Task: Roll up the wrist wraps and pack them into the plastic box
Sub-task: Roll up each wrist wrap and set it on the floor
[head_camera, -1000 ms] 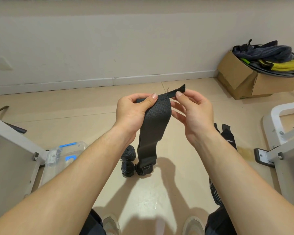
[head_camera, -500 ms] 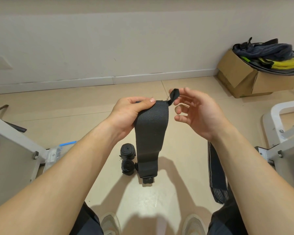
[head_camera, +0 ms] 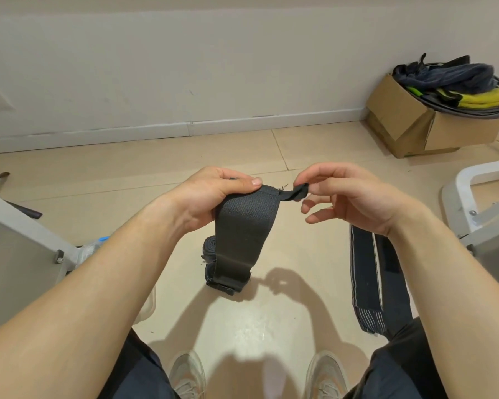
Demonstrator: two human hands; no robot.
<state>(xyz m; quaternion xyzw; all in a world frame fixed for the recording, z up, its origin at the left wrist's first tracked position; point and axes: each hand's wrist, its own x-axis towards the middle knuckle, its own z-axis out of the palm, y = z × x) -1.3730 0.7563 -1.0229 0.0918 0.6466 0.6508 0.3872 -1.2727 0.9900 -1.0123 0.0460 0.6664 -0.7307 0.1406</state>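
Black woven wrist wrap hangs from the gripping left hand. At three o'clock, right hand pinches its twisted loop.

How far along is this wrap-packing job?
Partway. Done: rolled wraps lie on the floor, not yet boxed. In hand: the left hand holds a black wrap by its top edge while the right hand pinches its end loop; it hangs unrolled. Left: flat wraps on the right, and packing the plastic box, mostly hidden behind the left arm.
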